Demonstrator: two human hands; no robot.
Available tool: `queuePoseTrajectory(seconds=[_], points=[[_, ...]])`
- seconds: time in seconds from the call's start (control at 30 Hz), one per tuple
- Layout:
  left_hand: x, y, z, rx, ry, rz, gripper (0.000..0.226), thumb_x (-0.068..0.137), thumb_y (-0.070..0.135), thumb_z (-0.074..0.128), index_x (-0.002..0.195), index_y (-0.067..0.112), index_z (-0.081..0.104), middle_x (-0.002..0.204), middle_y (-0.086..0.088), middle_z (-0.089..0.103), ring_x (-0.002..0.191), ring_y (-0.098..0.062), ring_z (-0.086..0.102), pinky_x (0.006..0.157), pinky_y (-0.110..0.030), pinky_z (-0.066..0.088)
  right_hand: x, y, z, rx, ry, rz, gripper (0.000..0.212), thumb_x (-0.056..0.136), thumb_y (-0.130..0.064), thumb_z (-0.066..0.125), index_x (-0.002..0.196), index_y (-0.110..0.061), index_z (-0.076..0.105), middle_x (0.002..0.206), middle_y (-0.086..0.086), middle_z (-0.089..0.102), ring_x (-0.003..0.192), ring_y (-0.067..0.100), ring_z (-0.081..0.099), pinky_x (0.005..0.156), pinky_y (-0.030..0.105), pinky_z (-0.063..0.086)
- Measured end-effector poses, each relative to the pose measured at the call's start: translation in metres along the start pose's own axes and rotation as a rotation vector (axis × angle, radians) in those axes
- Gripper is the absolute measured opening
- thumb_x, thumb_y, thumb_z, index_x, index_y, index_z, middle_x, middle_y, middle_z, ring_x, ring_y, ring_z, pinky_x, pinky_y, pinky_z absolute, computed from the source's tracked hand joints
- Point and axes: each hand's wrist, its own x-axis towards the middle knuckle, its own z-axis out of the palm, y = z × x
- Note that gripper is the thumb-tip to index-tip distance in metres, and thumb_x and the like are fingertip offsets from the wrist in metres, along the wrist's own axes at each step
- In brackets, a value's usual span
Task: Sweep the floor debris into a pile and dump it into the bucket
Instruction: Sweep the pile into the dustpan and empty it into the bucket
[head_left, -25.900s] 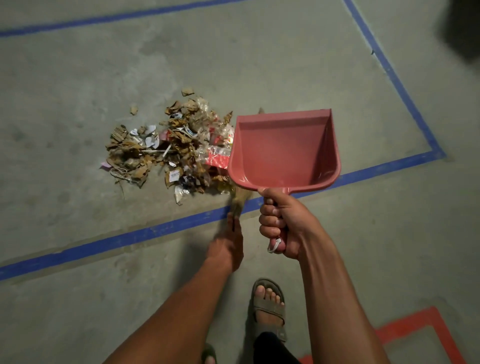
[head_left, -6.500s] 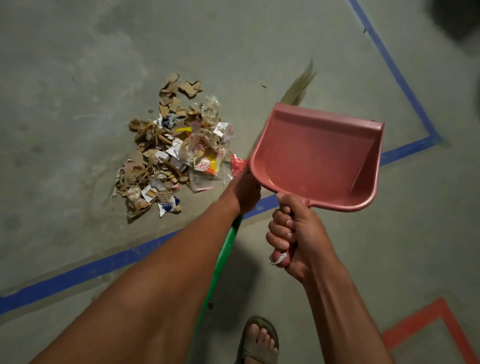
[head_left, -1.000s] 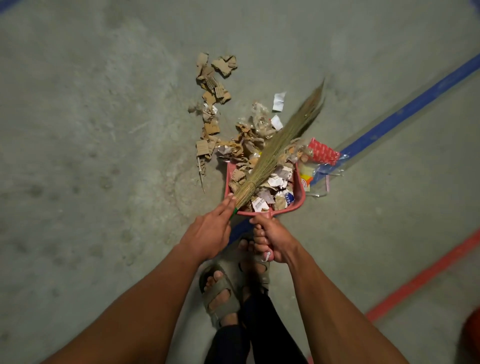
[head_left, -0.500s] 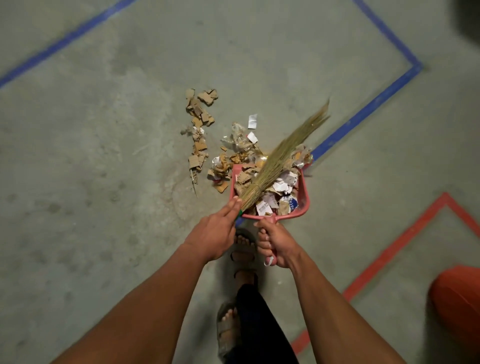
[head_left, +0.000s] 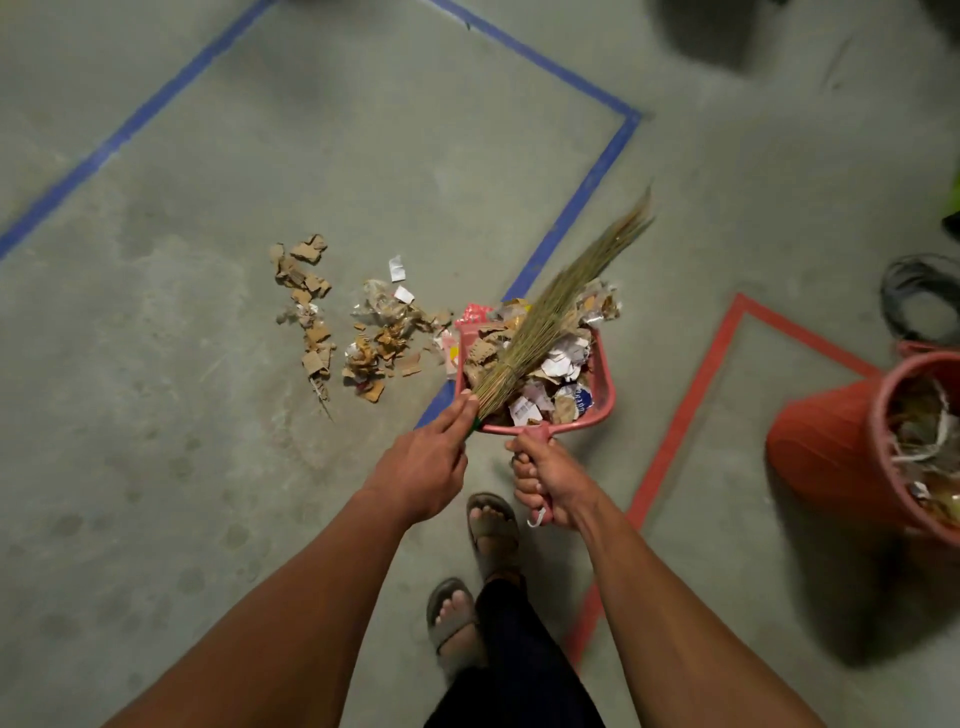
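No text can be read for certain. Print is seen on a few paper scraps (head_left: 558, 387) heaped in the dustpan (head_left: 605, 400): dark barcode-like lines on one white slip, pale lettering on a blue-and-white piece near the pan's right wall, too small and blurred to be made out. A red-and-white patterned wrapper (head_left: 475, 312) at the pan's far left corner carries no legible letters. No brand, number or sign is made out elsewhere.

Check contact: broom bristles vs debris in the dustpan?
Touching. The head view shows the broom bristles lying flat across the debris heaped in the dustpan, with no gap.
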Motion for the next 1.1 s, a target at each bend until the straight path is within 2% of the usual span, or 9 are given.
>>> queuePoseTrajectory(seconds=[0.17, 0.37, 0.57, 0.87, 1.1], points=[[0.013, 0.073, -0.003, 0.033, -0.015, 0.115, 0.070, 0.107, 0.030, 0.040, 0.166, 0.033, 0.001, 0.173, 0.014, 0.001, 0.110, -0.028, 0.063, 0.087, -0.043, 0.056, -0.053, -0.018, -0.052, 0.071, 0.098, -0.085, 0.047, 0.099, -0.012, 0.055, 0.055, -0.020, 0.039, 0.045, -0.003, 0.026, 0.031, 0.008, 0.021, 0.034, 0.015, 0.020], [0.047, 0.177, 0.003, 0.090, -0.045, 0.272, 0.071, 0.106, 0.028, 0.043, 0.166, 0.032, 0.005, 0.173, 0.015, 0.002, 0.103, -0.030, 0.065, 0.084, -0.041, 0.056, -0.111, -0.040, -0.139, 0.187, 0.187, -0.162, 0.049, 0.099, -0.014, 0.055, 0.054, -0.019, 0.040, 0.043, -0.004, 0.027, 0.030, 0.007, 0.021, 0.033, 0.016, 0.020], [0.091, 0.296, 0.034, 0.149, -0.079, 0.438, 0.071, 0.104, 0.028, 0.042, 0.166, 0.031, 0.008, 0.173, 0.013, 0.007, 0.109, -0.041, 0.065, 0.091, -0.047, 0.055, -0.166, -0.062, -0.249, 0.309, 0.267, -0.244, 0.043, 0.101, -0.012, 0.053, 0.060, -0.017, 0.039, 0.043, -0.004, 0.027, 0.029, 0.007, 0.023, 0.033, 0.016, 0.020], [0.148, 0.495, 0.091, 0.212, -0.111, 0.570, 0.069, 0.106, 0.026, 0.040, 0.166, 0.029, 0.007, 0.173, 0.010, 0.006, 0.105, -0.042, 0.066, 0.088, -0.049, 0.056, -0.234, -0.094, -0.439, 0.406, 0.295, -0.299, 0.045, 0.100, -0.014, 0.055, 0.058, -0.019, 0.040, 0.043, -0.005, 0.026, 0.029, 0.006, 0.023, 0.033, 0.018, 0.019], [0.190, 0.607, 0.145, 0.234, -0.175, 0.576, 0.067, 0.108, 0.024, 0.038, 0.167, 0.028, 0.005, 0.174, 0.009, 0.003, 0.112, -0.036, 0.065, 0.090, -0.041, 0.055, -0.252, -0.110, -0.559, 0.504, 0.307, -0.259, 0.040, 0.102, -0.015, 0.054, 0.064, -0.020, 0.043, 0.045, -0.007, 0.028, 0.031, 0.005, 0.023, 0.033, 0.018, 0.019]])
